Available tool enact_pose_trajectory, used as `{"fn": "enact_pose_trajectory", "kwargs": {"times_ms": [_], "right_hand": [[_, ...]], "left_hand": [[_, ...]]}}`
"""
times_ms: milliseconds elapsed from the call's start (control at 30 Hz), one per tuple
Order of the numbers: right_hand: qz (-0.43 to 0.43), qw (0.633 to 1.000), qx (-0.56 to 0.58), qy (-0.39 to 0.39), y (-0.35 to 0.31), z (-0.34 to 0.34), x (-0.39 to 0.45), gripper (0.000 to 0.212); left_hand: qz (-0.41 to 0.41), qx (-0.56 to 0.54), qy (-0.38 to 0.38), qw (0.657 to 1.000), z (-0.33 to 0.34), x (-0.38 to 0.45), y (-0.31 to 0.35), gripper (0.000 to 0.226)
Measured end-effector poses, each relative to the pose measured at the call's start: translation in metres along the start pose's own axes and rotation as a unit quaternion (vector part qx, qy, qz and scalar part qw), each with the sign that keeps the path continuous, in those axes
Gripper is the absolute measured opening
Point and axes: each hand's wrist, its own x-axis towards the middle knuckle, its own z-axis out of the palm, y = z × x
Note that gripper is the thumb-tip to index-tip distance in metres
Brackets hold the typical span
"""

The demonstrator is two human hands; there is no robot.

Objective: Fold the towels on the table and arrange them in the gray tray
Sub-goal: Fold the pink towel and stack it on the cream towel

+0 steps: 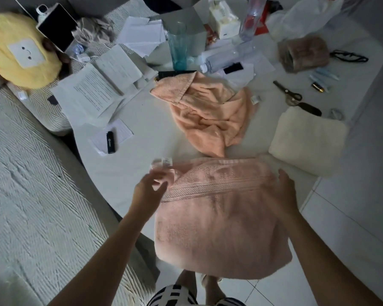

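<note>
Nearby, pink towel (219,213) under both hands, crumpled peach towel (210,115), scissors (289,93)

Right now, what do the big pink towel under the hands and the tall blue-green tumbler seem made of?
The big pink towel looks like soft terry cloth: fuzzy matte pile, woven ribbed border. The tall blue-green tumbler looks like clear glass or plastic: see-through and glossy; I cannot tell which.

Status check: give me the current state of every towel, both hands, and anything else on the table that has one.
Pink towel: spread flat, hanging over the table edge.
Peach towel: crumpled, unfolded.
Cream towel: folded, on the table.
Left hand: blurred, at the pink towel's left corner; grip unclear.
Right hand: open, resting on the pink towel.
Scissors: closed.
Plastic bottle: lying on its side.
Blue glass: upright.
</note>
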Motion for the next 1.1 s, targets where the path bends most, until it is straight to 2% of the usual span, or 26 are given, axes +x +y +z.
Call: {"fn": "enact_pose_trajectory", "kwargs": {"times_ms": [67, 133, 200, 300, 367, 400, 467, 533, 633, 700, 767, 833, 867, 933, 1000, 1033, 1067, 1100], "right_hand": [[-0.014, 0.998, -0.053, -0.005, -0.001, 0.007, -0.018, 0.054], [-0.057, 0.989, -0.133, -0.007, -0.001, 0.017, -0.038, 0.061], [-0.12, 0.979, -0.165, -0.014, -0.006, 0.029, -0.059, 0.066], [-0.225, 0.961, -0.149, -0.053, -0.028, 0.051, -0.087, 0.05], [-0.287, 0.942, -0.125, -0.121, -0.044, 0.067, -0.102, 0.037], [-0.294, 0.937, -0.108, -0.154, -0.053, 0.075, -0.109, 0.031], [-0.275, 0.94, -0.044, -0.199, -0.07, 0.091, -0.122, 0.029], [-0.21, 0.954, 0.057, -0.208, -0.087, 0.105, -0.13, 0.037], [-0.125, 0.969, 0.115, -0.179, -0.1, 0.119, -0.127, 0.024], [-0.103, 0.976, 0.092, -0.17, -0.099, 0.119, -0.123, 0.018], [-0.074, 0.98, 0.109, -0.146, -0.098, 0.115, -0.117, 0.019], [-0.042, 0.981, 0.15, -0.114, -0.096, 0.107, -0.108, 0.021], [-0.021, 0.977, 0.176, -0.122, -0.098, 0.103, -0.106, 0.019], [0.021, 0.936, 0.272, -0.222, -0.094, 0.099, -0.109, 0.02], [0.044, 0.852, 0.375, -0.363, -0.09, 0.099, -0.121, 0.02], [0.043, 0.815, 0.393, -0.424, -0.089, 0.099, -0.126, 0.024], [0.033, 0.793, 0.381, -0.475, -0.09, 0.099, -0.129, 0.028], [0.012, 0.788, 0.349, -0.508, -0.091, 0.1, -0.128, 0.033]], "left_hand": [[-0.019, 0.008, -0.067, 0.998, 0.014, -0.011, 0.002, 0.026], [-0.058, 0.005, -0.105, 0.993, 0.023, -0.018, 0.002, 0.033], [-0.098, -0.005, -0.141, 0.985, 0.027, -0.019, 0.003, 0.038], [-0.151, -0.054, -0.133, 0.978, 0.032, -0.015, 0.008, 0.034], [-0.193, -0.072, -0.125, 0.971, 0.033, -0.013, 0.009, 0.036], [-0.205, -0.073, -0.133, 0.967, 0.033, -0.015, 0.009, 0.03], [-0.2, -0.092, -0.142, 0.965, 0.031, -0.022, 0.008, 0.016], [-0.174, -0.127, -0.12, 0.969, 0.026, -0.031, 0.009, 0.007], [-0.158, -0.192, -0.097, 0.964, 0.018, -0.049, 0.005, 0.027], [-0.202, -0.258, -0.055, 0.943, 0.014, -0.065, -0.005, 0.033], [-0.29, -0.296, -0.001, 0.91, 0.013, -0.077, -0.023, 0.04], [-0.352, -0.274, 0.018, 0.895, 0.016, -0.088, -0.043, 0.034], [-0.366, -0.247, 0.015, 0.897, 0.019, -0.094, -0.051, 0.032], [-0.364, -0.193, 0.016, 0.911, 0.023, -0.103, -0.062, 0.028], [-0.341, -0.156, 0.045, 0.926, 0.025, -0.107, -0.062, 0.021], [-0.321, -0.141, 0.07, 0.934, 0.023, -0.107, -0.057, 0.019], [-0.286, -0.124, 0.1, 0.945, 0.02, -0.106, -0.052, 0.019], [-0.239, -0.108, 0.128, 0.957, 0.017, -0.105, -0.046, 0.021]]}}
